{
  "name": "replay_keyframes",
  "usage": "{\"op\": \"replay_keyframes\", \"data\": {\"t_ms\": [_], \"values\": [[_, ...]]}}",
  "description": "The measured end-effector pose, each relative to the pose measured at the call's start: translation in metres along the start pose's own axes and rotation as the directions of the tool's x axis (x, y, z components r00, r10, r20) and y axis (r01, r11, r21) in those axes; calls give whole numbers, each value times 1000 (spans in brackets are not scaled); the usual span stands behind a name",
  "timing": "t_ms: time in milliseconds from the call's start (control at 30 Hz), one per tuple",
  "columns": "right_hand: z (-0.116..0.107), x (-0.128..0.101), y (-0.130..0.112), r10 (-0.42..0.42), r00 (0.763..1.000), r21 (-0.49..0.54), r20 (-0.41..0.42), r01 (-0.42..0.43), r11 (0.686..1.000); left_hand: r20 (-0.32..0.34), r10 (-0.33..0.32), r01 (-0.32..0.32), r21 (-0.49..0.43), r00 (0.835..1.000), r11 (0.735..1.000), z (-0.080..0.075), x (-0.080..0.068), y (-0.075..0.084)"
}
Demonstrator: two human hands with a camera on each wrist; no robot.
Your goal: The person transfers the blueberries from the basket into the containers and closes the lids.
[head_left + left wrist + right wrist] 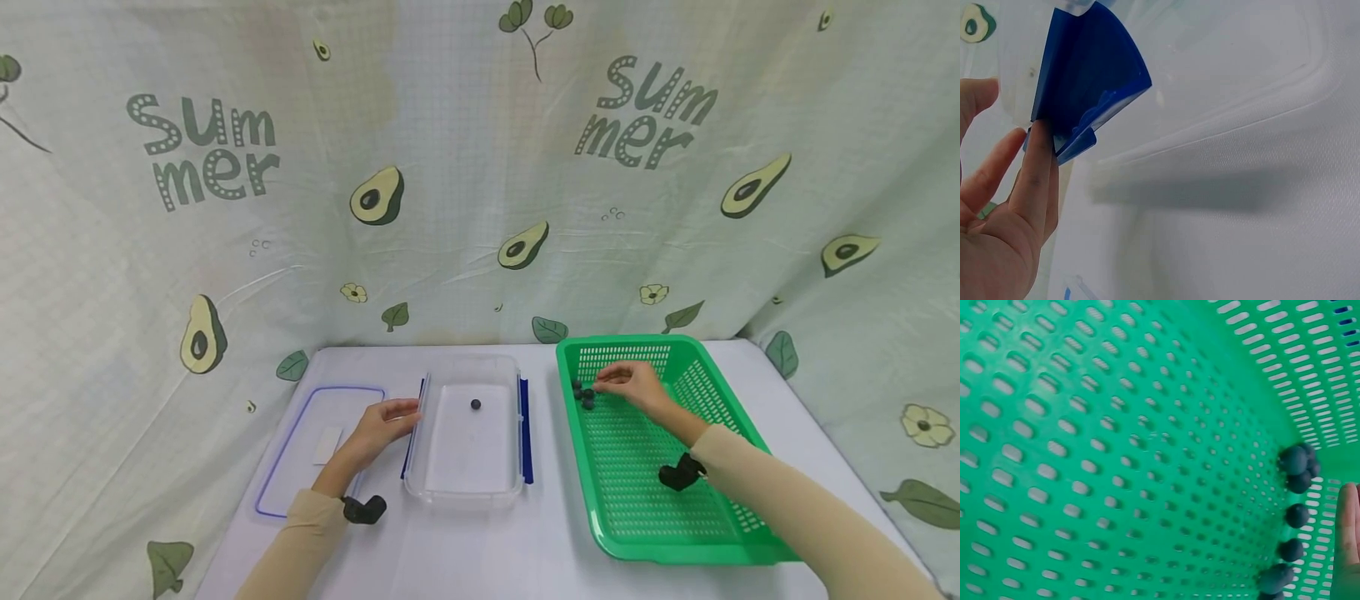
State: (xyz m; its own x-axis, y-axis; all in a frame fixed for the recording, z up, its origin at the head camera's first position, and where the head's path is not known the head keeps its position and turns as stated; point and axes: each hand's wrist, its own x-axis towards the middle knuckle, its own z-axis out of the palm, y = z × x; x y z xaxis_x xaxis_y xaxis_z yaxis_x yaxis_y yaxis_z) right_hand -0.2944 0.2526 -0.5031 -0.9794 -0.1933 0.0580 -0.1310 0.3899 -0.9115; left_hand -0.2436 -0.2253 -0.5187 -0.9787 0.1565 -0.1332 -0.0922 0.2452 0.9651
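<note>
A clear plastic box (463, 500) stands mid-table, with blue side clips (527, 433) swung out and a single blueberry (476, 404) inside. My left hand (378, 433) is at its left side, fingers extended and touching the blue clip (1094, 69) there. Over on the right, my right hand (637, 385) reaches into a green basket (592, 492), its fingertips close to several blueberries (587, 404) by the left wall. In the right wrist view the berries (1297, 515) lie along the basket's edge, and one straight finger (1347, 537) shows beside them.
Left of the box, a clear lid with a blue-edged seal (288, 442) lies flat, a white label (327, 446) on it. A patterned curtain (450, 167) hangs behind the table.
</note>
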Motion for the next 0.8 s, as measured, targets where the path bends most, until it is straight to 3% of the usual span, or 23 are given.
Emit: {"op": "replay_keyframes", "data": {"t_ms": [367, 800], "values": [[12, -10, 22, -15, 1000, -27, 7, 16, 1000, 0, -11, 11, -16, 1000, 1000, 0, -1, -2], [30, -12, 39, -27, 994, -23, -109, 24, 999, 10, 3, -3, -24, 1000, 1000, -1, 1, -3]]}}
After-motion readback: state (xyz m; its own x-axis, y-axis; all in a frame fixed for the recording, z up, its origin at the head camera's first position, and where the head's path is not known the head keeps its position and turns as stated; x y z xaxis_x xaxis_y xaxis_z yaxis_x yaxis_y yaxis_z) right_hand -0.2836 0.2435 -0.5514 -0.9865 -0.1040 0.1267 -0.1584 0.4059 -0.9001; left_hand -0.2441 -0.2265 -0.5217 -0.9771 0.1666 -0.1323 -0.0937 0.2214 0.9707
